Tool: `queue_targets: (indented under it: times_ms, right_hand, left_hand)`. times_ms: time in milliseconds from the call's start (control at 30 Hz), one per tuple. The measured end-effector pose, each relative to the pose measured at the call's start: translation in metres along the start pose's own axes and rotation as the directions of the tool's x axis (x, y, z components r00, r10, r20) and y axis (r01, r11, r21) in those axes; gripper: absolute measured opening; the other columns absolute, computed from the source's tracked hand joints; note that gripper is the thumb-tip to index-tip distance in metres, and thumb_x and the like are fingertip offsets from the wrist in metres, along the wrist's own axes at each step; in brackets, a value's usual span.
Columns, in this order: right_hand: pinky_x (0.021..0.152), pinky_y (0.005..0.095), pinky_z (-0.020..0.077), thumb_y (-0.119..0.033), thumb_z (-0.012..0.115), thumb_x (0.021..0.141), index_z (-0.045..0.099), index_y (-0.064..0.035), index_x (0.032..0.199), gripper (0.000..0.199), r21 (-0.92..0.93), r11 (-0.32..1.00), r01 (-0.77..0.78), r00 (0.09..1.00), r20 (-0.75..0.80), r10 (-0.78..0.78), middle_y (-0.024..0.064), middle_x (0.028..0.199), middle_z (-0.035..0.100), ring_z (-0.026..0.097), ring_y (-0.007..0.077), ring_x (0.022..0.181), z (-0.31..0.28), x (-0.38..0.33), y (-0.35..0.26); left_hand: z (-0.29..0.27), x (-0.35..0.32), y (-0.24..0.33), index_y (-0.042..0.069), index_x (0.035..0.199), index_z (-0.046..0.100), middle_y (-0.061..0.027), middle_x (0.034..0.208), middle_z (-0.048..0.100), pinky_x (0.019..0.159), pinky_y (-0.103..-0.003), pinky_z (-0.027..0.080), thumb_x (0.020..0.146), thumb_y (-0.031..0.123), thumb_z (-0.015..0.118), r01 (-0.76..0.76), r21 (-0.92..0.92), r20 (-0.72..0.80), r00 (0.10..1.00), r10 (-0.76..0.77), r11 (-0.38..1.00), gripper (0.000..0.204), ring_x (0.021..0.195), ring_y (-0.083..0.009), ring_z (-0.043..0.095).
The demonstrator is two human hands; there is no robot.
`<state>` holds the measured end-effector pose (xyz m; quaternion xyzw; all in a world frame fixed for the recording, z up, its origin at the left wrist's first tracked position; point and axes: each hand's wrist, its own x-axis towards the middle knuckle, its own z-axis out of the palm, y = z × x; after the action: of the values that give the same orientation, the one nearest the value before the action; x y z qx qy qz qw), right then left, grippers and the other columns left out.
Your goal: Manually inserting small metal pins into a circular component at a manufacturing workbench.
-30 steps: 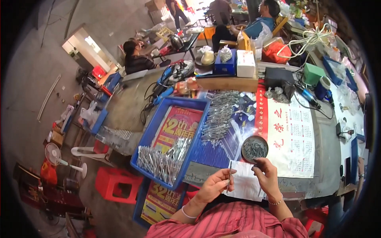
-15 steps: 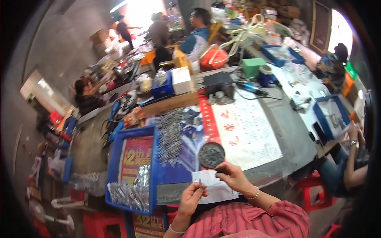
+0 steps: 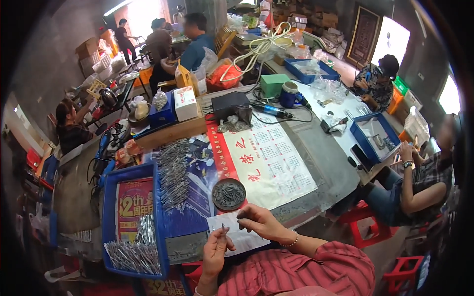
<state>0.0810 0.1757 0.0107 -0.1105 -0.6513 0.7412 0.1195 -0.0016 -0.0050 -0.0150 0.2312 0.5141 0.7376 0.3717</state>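
My left hand (image 3: 216,249) is closed in a pinch around a thin metal pin (image 3: 222,228), which stands up from the fingertips. Beside it, to the right, my right hand (image 3: 259,222) has its thumb and fingers bent together; whatever they hold is too small to make out. Both hands are over a white sheet of paper (image 3: 242,240) at the table's front edge. Just beyond them sits a round dish (image 3: 229,206) filled with small dark metal pieces. To its left lies a heap of thin metal rods (image 3: 174,172) on a blue printed sheet.
A blue tray (image 3: 159,217) with silvery rods stands at the left. A calendar sheet (image 3: 276,163) covers the table's middle. Behind it are a black box (image 3: 231,104), a blue tool (image 3: 271,109) with a cable, and a blue jar (image 3: 290,96). A co-worker (image 3: 424,182) sits at the right.
The whole view has swung, so the table and things on it appear farther left. My hands stay over the paper; the pin in my left fingers shows more plainly.
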Motion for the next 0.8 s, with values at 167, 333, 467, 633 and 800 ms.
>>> queue_targets:
  times_ms: [167, 333, 467, 633, 800]
  right_hand:
    - [0.066, 0.0219, 0.0471, -0.008, 0.060, 0.090, 0.060, -0.0006, 0.104, 0.016, -0.062, 0.998, -0.018, 1.000, 0.009, 0.019, 0.0024, 0.090, 0.063, 0.058, 0.0073, 0.079, 0.0011, -0.0014, -0.0079]
    - [0.071, 0.0267, 0.0489, -0.001, 0.059, 0.086, 0.064, 0.0008, 0.099, 0.014, -0.227, 0.958, 0.175, 0.984, 0.059, -0.166, 0.0070, 0.089, 0.065, 0.061, 0.0137, 0.082, -0.0001, -0.0001, -0.0081]
    - [0.074, 0.0252, 0.0477, -0.001, 0.058, 0.087, 0.064, 0.0003, 0.102, 0.016, -0.218, 0.956, 0.198, 0.979, 0.100, -0.180, 0.0060, 0.092, 0.064, 0.059, 0.0110, 0.085, -0.0048, -0.0016, -0.0069]
    - [0.076, 0.0248, 0.0474, 0.001, 0.057, 0.086, 0.063, 0.0002, 0.103, 0.017, -0.183, 0.971, 0.151, 0.982, 0.139, -0.127, 0.0058, 0.093, 0.063, 0.058, 0.0109, 0.087, -0.0073, -0.0033, -0.0045]
    - [0.079, 0.0261, 0.0465, 0.002, 0.057, 0.084, 0.059, 0.0021, 0.103, 0.018, -0.073, 0.997, 0.037, 0.987, 0.160, -0.025, 0.0049, 0.094, 0.062, 0.056, 0.0106, 0.090, -0.0079, -0.0085, -0.0065]
  left_hand:
    - [0.0017, -0.0005, 0.0018, 0.002, 0.112, 0.050, -0.0028, 0.074, 0.055, 0.059, -0.019, 0.038, 0.099, 0.016, 0.044, 0.007, -0.062, -0.041, 0.999, -0.009, 0.998, 0.020, 0.065, -0.0072, 0.050]
    - [-0.0029, -0.0009, -0.0012, 0.002, 0.105, 0.051, -0.0031, 0.073, 0.054, 0.058, -0.019, 0.039, 0.099, 0.018, 0.047, 0.029, -0.094, -0.015, 0.999, -0.031, 0.995, 0.017, 0.063, -0.0076, 0.050]
    - [0.0020, -0.0003, 0.0003, 0.003, 0.100, 0.052, -0.0033, 0.073, 0.055, 0.057, -0.019, 0.040, 0.098, 0.017, 0.049, 0.031, -0.070, -0.069, 0.997, -0.036, 0.997, 0.015, 0.062, -0.0072, 0.049]
    - [0.0014, -0.0010, 0.0039, 0.002, 0.102, 0.053, -0.0034, 0.071, 0.054, 0.055, -0.018, 0.038, 0.098, 0.017, 0.048, 0.042, -0.007, -0.053, 0.998, -0.043, 0.999, 0.016, 0.060, -0.0066, 0.048]
    - [-0.0041, -0.0061, 0.0059, 0.002, 0.105, 0.055, -0.0030, 0.070, 0.055, 0.053, -0.018, 0.037, 0.098, 0.018, 0.050, 0.054, 0.018, -0.021, 0.998, -0.053, 0.998, 0.018, 0.057, -0.0058, 0.046]
